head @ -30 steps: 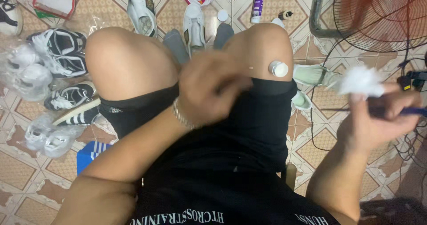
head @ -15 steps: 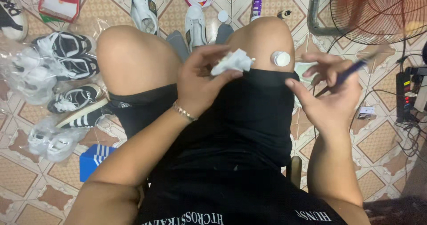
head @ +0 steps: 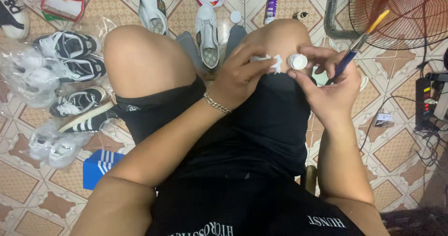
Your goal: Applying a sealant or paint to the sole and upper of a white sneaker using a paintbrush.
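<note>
At the far left, on the patterned tiled floor [head: 28, 180], lie black-and-white sneakers [head: 70, 58], some of them wrapped in clear plastic bags [head: 23, 77], with a blue shoebox [head: 98, 167] near the person's left thigh. Further up stand a white low-top sneaker [head: 153, 7] and another white sneaker with a patterned insole [head: 207, 35], the latter lying between the bare knees.

The left hand [head: 238, 75], a silver chain bracelet [head: 216, 104] on its wrist, reaches across to the right knee; its grip is narrow, thumb and fingertips pinched on a small crumpled white tissue [head: 268, 62] that rests on the knee at the hem of the black shorts [head: 261, 124].

Just beside the tissue, touching the right hand's fingertips, stands a small white round-capped bottle [head: 297, 61] on the same knee. The right hand [head: 329, 84] curls its grip around a thin paintbrush with a blue handle and yellow end [head: 357, 44], which slants up to the right. Behind it are a white spray bottle with a purple label [head: 271, 5] on the floor and a red wire-grilled fan [head: 401, 14]; at the far right, a black power strip [head: 423, 103] with cables.
</note>
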